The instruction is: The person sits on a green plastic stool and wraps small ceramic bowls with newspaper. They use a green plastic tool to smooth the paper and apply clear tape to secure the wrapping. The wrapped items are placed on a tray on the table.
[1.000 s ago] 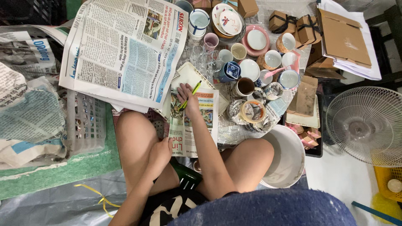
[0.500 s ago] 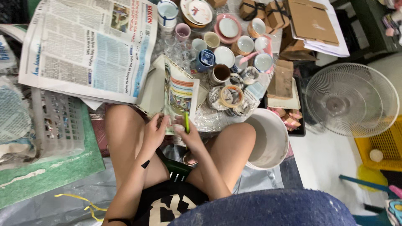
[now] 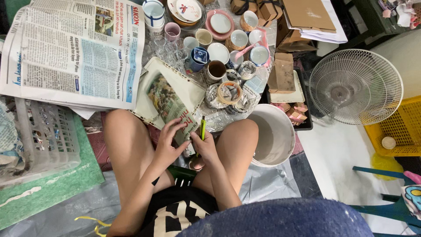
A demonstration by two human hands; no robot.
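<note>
I'm seeing the right hand (image 3: 205, 147) gripping a green pen (image 3: 202, 128) upright – the left hand (image 3: 169, 142) is pinning the magazine page (image 3: 169, 105), its fingers flat, just left of it.

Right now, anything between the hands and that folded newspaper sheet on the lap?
Nothing visible. The left hand already rests on the folded newspaper sheet; the right hand, holding a yellow-green pen, sits at its lower edge.
</note>
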